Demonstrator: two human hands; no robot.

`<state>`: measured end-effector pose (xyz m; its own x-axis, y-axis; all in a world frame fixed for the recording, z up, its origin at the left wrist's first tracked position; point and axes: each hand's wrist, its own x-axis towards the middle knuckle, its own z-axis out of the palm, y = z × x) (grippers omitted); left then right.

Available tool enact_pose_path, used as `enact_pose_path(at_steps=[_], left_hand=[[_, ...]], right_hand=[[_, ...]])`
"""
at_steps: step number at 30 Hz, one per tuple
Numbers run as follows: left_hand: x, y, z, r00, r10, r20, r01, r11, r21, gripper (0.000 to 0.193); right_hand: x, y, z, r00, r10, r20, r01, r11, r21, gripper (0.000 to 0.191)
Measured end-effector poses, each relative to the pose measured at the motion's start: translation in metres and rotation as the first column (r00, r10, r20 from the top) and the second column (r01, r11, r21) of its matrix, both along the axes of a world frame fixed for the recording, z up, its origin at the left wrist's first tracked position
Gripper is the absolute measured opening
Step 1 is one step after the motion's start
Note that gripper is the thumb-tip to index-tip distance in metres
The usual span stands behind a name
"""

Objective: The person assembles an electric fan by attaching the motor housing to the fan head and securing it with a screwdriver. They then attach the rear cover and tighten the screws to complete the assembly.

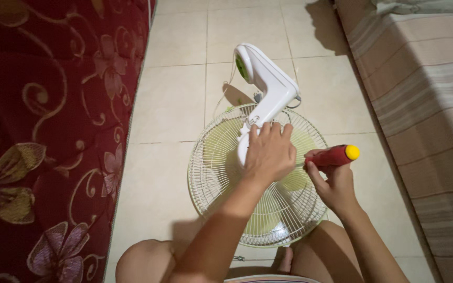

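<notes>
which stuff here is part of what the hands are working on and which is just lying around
In use:
- white electric fan with round wire grille, lying face down on the floor
- red-handled screwdriver with yellow cap, gripped by the right hand
- left hand, pressing on the fan's back

Lying about:
- dark red floral mattress
- striped beige mattress
- small screw on the pale tiled floor

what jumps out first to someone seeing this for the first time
A white electric fan lies grille-down on the pale tiled floor in the middle, its stand pointing away. The left hand presses flat on the fan's motor housing, while the right hand has a grip on a red screwdriver with a yellow cap beside it. A dark red floral mattress fills the left side.
</notes>
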<state>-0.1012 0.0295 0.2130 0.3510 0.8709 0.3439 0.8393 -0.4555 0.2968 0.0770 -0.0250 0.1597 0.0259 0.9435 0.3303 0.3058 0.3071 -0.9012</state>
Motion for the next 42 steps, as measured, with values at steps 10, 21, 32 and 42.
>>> enact_pose_path(at_steps=[10, 21, 32, 42], left_hand=[[0.002, 0.003, 0.001, 1.000, 0.007, 0.015, -0.006, 0.999, -0.042, 0.034], [0.003, 0.007, 0.004, 1.000, 0.013, 0.011, -0.012, 0.997, -0.071, 0.037], [0.005, 0.007, 0.000, 0.998, 0.012, 0.055, -0.010, 0.999, -0.043, 0.037], [0.033, 0.003, -0.006, 0.992, 0.018, -0.121, -0.023, 0.999, -0.045, 0.041]], right_hand=[[-0.013, 0.002, 0.012, 0.986, -0.070, 0.153, 0.074, 0.997, -0.023, 0.016], [-0.014, 0.000, 0.017, 0.969, -0.221, 0.106, 0.231, 0.969, -0.086, 0.018], [-0.016, 0.006, 0.012, 0.933, -0.179, 0.312, 0.201, 0.979, -0.037, 0.016], [-0.004, -0.002, -0.020, 0.974, -0.225, 0.005, 0.225, 0.973, -0.048, 0.014]])
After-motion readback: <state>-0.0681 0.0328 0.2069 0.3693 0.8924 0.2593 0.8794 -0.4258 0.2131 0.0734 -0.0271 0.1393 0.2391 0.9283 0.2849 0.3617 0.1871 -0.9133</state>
